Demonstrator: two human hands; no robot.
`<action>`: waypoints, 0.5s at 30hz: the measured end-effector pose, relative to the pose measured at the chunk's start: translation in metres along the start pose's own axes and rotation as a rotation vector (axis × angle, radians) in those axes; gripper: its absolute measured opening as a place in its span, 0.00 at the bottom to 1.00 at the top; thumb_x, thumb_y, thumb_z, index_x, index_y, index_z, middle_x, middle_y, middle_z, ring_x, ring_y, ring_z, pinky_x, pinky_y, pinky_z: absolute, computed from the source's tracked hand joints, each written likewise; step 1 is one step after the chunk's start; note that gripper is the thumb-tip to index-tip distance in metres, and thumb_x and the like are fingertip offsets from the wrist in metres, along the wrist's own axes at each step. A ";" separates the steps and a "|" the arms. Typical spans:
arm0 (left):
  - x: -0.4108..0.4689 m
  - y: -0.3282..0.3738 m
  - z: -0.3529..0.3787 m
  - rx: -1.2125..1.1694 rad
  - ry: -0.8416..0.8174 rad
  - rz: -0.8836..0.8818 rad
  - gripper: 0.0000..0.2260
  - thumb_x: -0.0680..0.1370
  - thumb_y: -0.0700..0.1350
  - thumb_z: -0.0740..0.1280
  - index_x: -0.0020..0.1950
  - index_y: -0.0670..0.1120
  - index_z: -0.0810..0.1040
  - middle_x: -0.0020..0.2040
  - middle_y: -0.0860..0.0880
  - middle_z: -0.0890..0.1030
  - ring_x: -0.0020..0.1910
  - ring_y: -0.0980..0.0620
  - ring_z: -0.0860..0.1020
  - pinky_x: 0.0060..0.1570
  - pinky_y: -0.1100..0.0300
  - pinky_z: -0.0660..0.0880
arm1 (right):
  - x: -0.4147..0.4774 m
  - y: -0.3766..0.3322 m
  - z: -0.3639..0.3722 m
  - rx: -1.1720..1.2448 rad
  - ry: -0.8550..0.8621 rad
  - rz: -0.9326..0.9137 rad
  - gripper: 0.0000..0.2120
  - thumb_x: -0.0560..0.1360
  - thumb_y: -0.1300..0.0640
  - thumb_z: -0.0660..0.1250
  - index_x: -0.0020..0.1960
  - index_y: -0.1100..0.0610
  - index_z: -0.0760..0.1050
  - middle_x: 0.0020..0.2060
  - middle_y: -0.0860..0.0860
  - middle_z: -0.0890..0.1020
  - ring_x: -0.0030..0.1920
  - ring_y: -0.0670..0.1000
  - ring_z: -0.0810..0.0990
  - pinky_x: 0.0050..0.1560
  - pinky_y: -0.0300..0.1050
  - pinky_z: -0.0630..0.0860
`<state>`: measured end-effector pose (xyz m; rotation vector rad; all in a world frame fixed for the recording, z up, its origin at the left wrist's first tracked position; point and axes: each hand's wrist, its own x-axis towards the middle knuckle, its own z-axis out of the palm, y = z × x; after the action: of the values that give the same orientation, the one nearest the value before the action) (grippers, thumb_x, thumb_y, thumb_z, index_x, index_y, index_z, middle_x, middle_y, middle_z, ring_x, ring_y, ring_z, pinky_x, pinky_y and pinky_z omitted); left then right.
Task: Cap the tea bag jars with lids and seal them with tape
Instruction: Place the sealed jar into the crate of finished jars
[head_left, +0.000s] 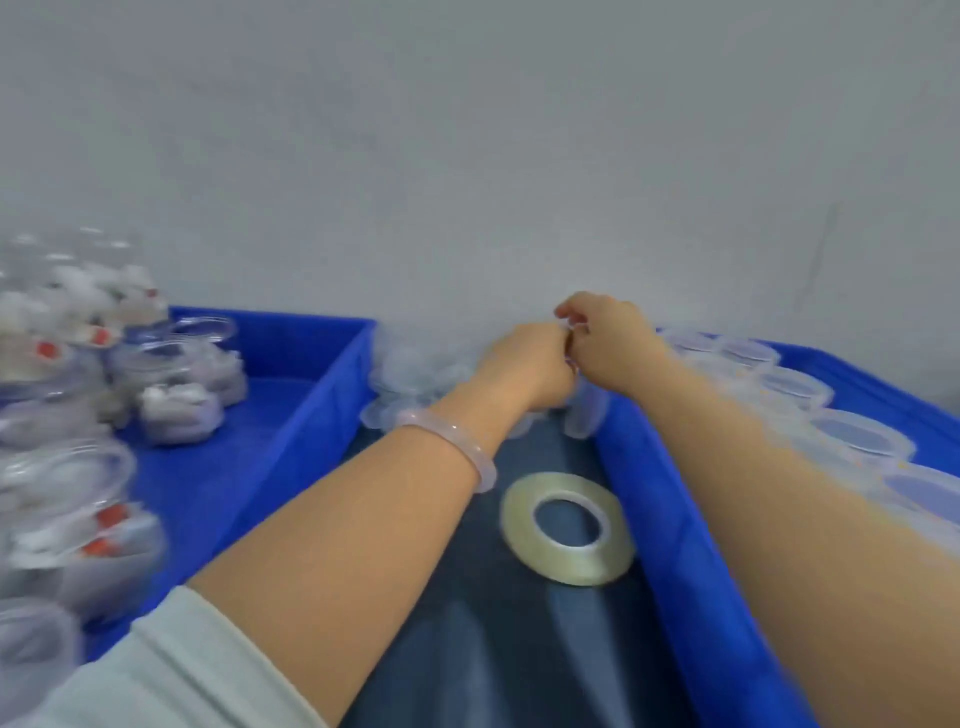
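Left bin (311, 395) of tea bag jars (176, 384) and right bin (675, 519) of lids (852, 436) flank the forearms; the tape roll (567, 529) lies on the narrow table strip (519, 649) between their rims. Left hand (524, 364) and right hand (608, 343) meet ahead, curled fingers pinching a blurred clear piece (570, 331).

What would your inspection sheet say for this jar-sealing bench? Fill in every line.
Surface: dark table between left tray and right tray, both blue.
Job's things: tea bag jars in left tray; clear round containers in right tray; tape roll flat on table; loose lids by wall.
Clutter: nothing seen.
Hands: left hand and right hand meet, pinching a blurred clear thing.
Cables: nothing seen.
Surroundings: grey wall.
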<state>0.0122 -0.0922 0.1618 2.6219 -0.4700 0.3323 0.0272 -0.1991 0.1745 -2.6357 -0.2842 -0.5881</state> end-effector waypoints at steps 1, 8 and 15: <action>-0.008 -0.025 -0.015 0.040 0.018 -0.052 0.13 0.78 0.41 0.59 0.61 0.44 0.76 0.60 0.40 0.79 0.59 0.39 0.76 0.51 0.53 0.71 | 0.006 -0.025 0.019 0.051 -0.024 -0.045 0.18 0.74 0.63 0.61 0.63 0.58 0.76 0.59 0.60 0.79 0.61 0.60 0.75 0.62 0.50 0.70; -0.081 -0.161 -0.085 0.313 0.020 -0.352 0.17 0.76 0.38 0.60 0.65 0.44 0.73 0.58 0.43 0.78 0.56 0.42 0.76 0.45 0.52 0.72 | 0.009 -0.168 0.127 0.314 -0.227 -0.243 0.14 0.74 0.66 0.56 0.55 0.60 0.75 0.50 0.57 0.81 0.50 0.58 0.77 0.50 0.50 0.74; -0.115 -0.212 -0.129 0.413 -0.179 -0.606 0.14 0.77 0.41 0.64 0.62 0.42 0.74 0.57 0.42 0.79 0.53 0.44 0.78 0.53 0.51 0.76 | -0.006 -0.235 0.156 0.427 -0.415 -0.394 0.12 0.76 0.64 0.59 0.58 0.58 0.73 0.48 0.54 0.78 0.45 0.55 0.75 0.46 0.52 0.75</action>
<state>-0.0325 0.1774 0.1556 3.0376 0.3905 -0.0110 0.0115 0.0787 0.1276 -2.2644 -0.9555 -0.0657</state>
